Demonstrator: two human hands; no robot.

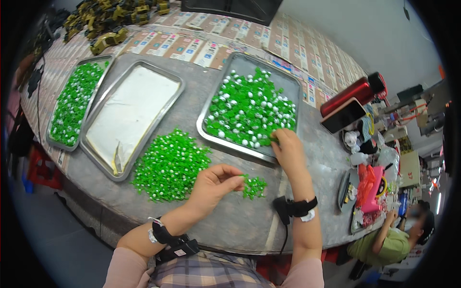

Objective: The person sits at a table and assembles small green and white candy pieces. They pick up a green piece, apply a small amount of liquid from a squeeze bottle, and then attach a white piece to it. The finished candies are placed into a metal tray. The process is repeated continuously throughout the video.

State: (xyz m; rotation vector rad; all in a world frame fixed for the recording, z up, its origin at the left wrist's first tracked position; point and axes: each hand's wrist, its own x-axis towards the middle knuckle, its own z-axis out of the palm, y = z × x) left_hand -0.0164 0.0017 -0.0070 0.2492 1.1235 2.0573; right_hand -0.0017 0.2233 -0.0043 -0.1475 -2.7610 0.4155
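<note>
My left hand (214, 186) is closed in a pinch over the grey table, beside a small cluster of green pieces (254, 187). What its fingertips hold, if anything, is too small to make out. To its left lies a larger heap of small green pieces with white dots (170, 165). At the near right corner of a metal tray (235, 148), my right hand (288, 148) has its fingers curled together at the edge of the green and white pieces (249, 108) inside. Whatever those fingers grip is hidden. Black straps circle both wrists.
Left of the heap are a metal tray with a white liner (129, 113) and a narrow tray of green pieces (77, 103). A red bottle (348, 93) and a phone (343, 115) lie at right. Olive-coloured parts (115, 19) pile up far left. A co-worker (389, 242) sits at right.
</note>
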